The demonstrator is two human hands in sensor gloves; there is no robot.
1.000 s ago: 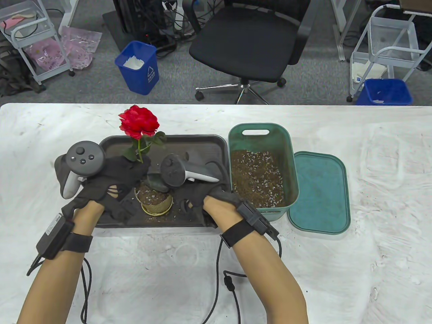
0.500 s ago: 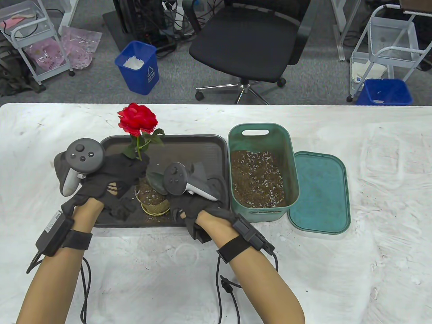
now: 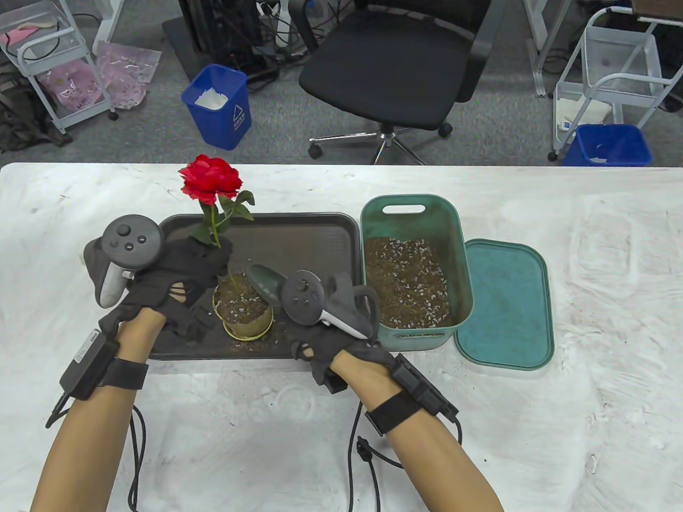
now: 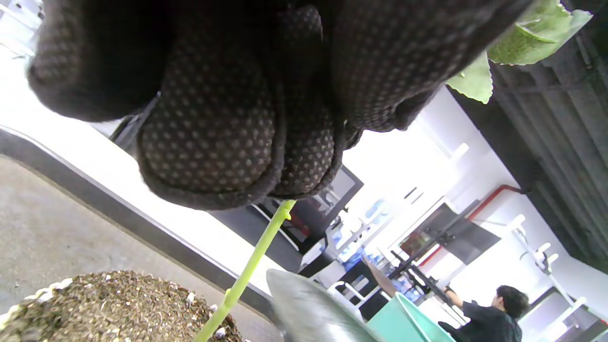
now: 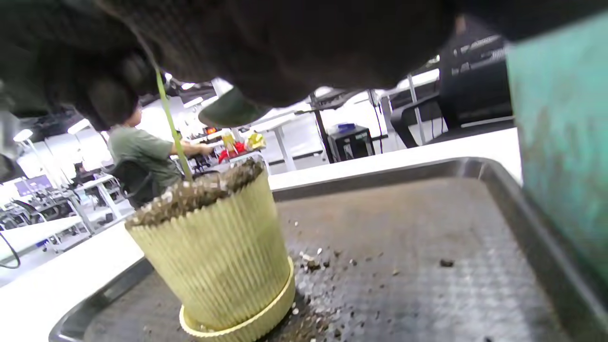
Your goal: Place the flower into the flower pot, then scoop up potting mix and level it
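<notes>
The red flower (image 3: 209, 178) stands with its green stem (image 4: 251, 266) in the soil of the yellow ribbed flower pot (image 3: 243, 314), which sits on the dark tray (image 3: 299, 229). My left hand (image 3: 216, 253) pinches the stem just above the pot. My right hand (image 3: 347, 298) grips the handle of a dark green scoop (image 3: 264, 280), whose blade hovers over the pot's right rim. In the right wrist view the pot (image 5: 218, 251) is heaped with potting mix and the scoop blade (image 5: 228, 111) hangs above it. The handle is hidden under the glove.
A teal bin (image 3: 408, 282) of potting mix stands right of the tray, its lid (image 3: 504, 304) lying flat beside it. Spilled crumbs lie on the tray (image 5: 403, 266) by the pot. Beyond the table are an office chair (image 3: 395, 64) and blue waste bins.
My right hand has drawn the scoop rightward off the middle of the pot toward the bin. The flower has leaned a little to the left in my left hand.
</notes>
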